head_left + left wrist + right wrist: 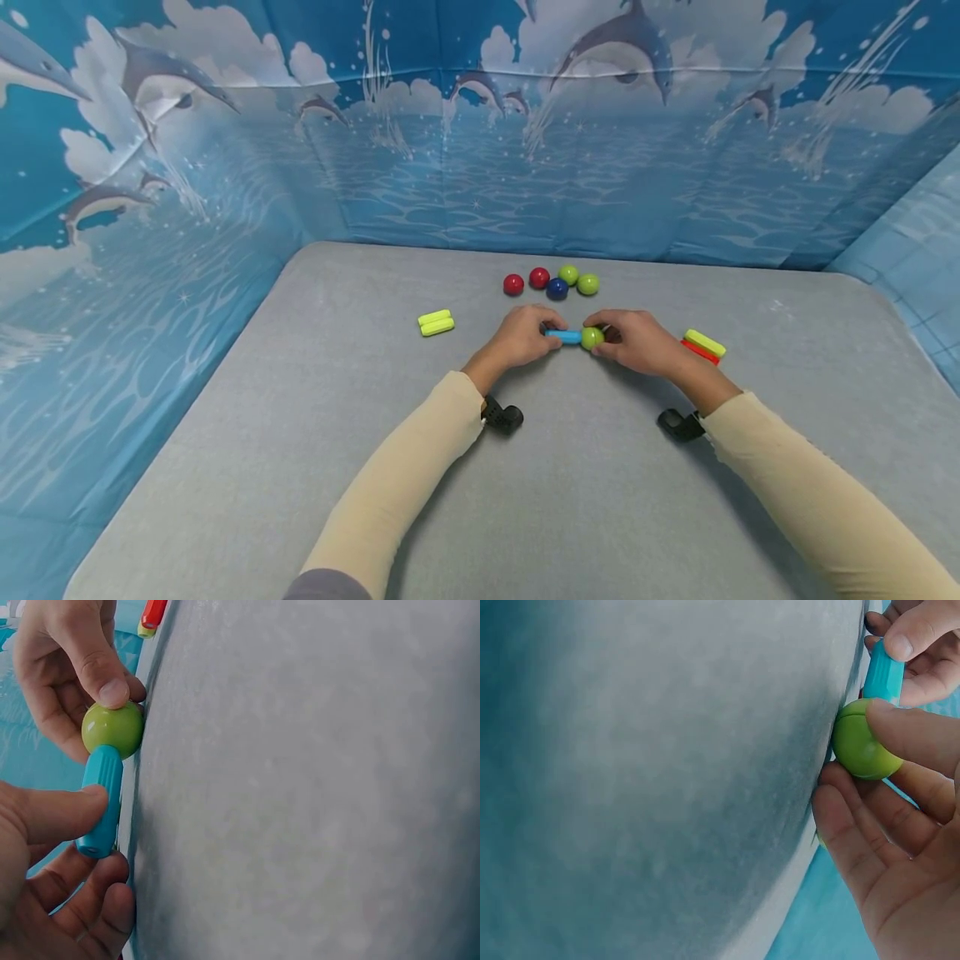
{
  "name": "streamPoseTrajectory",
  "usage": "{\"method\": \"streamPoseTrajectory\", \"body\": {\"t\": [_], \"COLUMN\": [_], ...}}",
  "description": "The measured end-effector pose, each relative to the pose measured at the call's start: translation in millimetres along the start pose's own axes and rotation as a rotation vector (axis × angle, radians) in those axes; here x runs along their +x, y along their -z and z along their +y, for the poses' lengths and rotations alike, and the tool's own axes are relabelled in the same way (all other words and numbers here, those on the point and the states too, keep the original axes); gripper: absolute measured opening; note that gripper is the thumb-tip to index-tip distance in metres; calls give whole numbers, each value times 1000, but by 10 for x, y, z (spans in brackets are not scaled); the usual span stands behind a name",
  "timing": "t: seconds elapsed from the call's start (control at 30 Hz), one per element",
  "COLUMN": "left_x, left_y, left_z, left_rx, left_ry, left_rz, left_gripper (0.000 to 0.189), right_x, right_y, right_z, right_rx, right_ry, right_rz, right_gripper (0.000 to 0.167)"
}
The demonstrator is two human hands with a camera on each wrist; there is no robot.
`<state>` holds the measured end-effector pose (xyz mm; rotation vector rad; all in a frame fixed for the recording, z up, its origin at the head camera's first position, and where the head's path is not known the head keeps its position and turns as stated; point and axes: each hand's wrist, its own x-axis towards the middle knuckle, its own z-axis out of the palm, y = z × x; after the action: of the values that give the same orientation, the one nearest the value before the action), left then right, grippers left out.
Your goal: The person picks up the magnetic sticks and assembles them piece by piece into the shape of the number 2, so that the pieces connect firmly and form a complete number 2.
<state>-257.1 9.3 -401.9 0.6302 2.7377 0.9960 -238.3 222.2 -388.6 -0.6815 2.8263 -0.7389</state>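
Both our arms reach fwd over the desk (pixel 585 517) in cream sleeves (pixel 420 467), L forearm angled far & right, R forearm far & left, so the hands face each other w/ a small gap btwn. Our L hand (pixel 527 336) pinches the blue stick (pixel 564 337) nr its left end, thumb on the near side, fingers far. Our R hand (pixel 636 340) grips the green ball (pixel 592 338), thumb likewise near, fingers curled round the far side. Ball touches the stick's right end; can't tell if either rests on the desk. Just far of the hands: 2 red balls (pixel 513 285), 1 blue ball (pixel 557 289), 2 more green balls (pixel 588 284). Yellow sticks (pixel 437 322) lie left of our L hand; a yellow stick (pixel 706 342) & red stick (pixel 701 353) lie right, by our R wrist.
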Motion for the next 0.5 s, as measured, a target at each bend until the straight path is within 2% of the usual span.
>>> {"method": "streamPoseTrajectory", "body": {"t": [0.5], "left_x": [-15], "left_y": [8], "left_z": [-8], "left_rx": [-6], "left_ry": [-2], "left_rz": [2], "left_gripper": [21], "right_x": [3], "right_y": [10], "right_z": [-9], "right_rx": [-2], "right_ry": [0], "right_rz": [-5], "right_gripper": [34]}}
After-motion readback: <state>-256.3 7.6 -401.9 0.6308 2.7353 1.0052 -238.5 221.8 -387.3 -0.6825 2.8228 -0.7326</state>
